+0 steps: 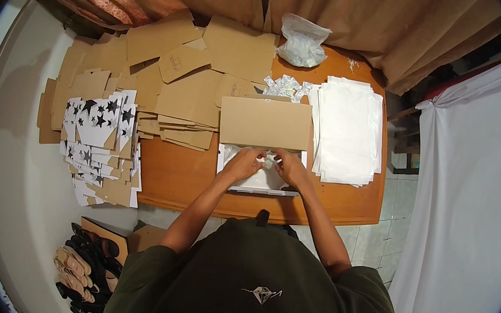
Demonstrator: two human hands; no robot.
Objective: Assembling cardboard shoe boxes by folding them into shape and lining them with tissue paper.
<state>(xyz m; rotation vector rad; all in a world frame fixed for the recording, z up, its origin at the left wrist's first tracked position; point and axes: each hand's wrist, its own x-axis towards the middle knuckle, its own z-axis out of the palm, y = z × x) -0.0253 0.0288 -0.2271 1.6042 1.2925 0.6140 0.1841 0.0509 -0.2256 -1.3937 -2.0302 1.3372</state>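
An open box is sitting at frame centre on the table. Flat cartons are lying to its upper left, stacked sheets to its right.

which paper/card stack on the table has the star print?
The stack of flat cartons at the table's left edge: white with black stars. The white sheet stack on the right and the brown cardboard pile are plain.

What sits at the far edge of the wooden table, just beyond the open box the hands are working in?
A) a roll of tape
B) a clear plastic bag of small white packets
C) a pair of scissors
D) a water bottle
B: a clear plastic bag of small white things rests at the far edge of the table, beyond the open box.
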